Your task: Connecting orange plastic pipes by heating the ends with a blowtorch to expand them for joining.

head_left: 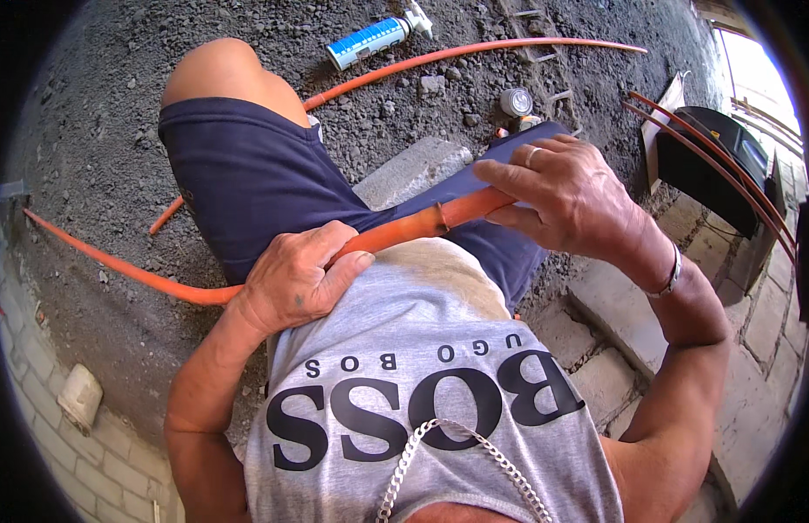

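Left to right: my left hand [295, 281] is wrapped tight around the orange pipe [396, 231] lying across my lap; my right hand [565, 196] is half closed, pinching the pipe's joint end. I judge the long free run trailing over the gravel floor [91, 131] could kink or twist the joint apart.

You wear a sleeveless grey shirt [422, 349] with large dark lettering across the chest, and dark navy shorts [256, 174]. A silver chain necklace [474, 462] hangs over the shirt. Your right hand [570, 196] carries a ring [532, 155], with a metal bracelet [670, 277] at its wrist. Your left hand [300, 279] bears a small dark mark.
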Tool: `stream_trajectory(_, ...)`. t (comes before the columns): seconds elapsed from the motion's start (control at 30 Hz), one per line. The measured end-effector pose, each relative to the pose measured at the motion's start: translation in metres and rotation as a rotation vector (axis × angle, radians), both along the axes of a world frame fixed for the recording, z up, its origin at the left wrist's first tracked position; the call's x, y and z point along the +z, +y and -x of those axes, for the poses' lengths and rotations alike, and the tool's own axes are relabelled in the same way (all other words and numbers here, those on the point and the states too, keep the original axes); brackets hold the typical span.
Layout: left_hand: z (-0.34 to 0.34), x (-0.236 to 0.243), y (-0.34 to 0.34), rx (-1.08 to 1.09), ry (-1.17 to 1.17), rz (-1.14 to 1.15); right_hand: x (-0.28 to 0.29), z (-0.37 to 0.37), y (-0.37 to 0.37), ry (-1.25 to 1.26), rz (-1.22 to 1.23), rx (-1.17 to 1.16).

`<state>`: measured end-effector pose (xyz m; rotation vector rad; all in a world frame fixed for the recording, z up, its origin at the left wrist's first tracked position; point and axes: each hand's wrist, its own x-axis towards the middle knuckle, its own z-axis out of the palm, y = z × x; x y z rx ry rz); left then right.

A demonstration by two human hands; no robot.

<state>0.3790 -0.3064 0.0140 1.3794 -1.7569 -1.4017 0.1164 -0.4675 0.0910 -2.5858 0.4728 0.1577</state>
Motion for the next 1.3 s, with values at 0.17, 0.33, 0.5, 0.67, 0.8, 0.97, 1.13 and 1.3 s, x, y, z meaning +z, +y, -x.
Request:
stream_trajectory(0.17,0.001,-0.002,0.003,0.026,0.009,0.051,-0.004,0.005,0.007,0.037,-0.107,-0.074)
stream_trajectory(0.33,0.003,-0.007,0.004,0.048,0.006,0.086,-0.008,0.001,-0.004,0.295,-0.491,-0.134)
stream_trajectory(0.5,0.004,-0.004,0.003,0.061,0.018,0.071,-0.012,-0.001,-0.006,0.477,-0.715,-0.176)
stream_trajectory(0.67,0.004,-0.004,0.000,0.057,0.035,0.032,-0.015,0.011,0.003,0.016,-0.271,-0.141)
stream_trajectory(0.8,0.004,0.000,-0.003,0.020,-0.010,-0.028,-0.016,0.013,0.007,0.036,-0.194,-0.141)
stream_trajectory(0.97,0.004,-0.003,-0.001,0.031,0.030,-0.007,-0.023,0.013,0.005,-0.011,-0.246,-0.129)
stream_trajectory(1.13,0.003,-0.006,-0.001,0.013,0.027,-0.008,-0.022,0.011,0.006,-0.007,-0.215,-0.122)
stream_trajectory(1.3,0.003,-0.005,-0.001,0.011,0.023,-0.025,-0.021,0.009,0.005,-0.027,-0.189,-0.101)
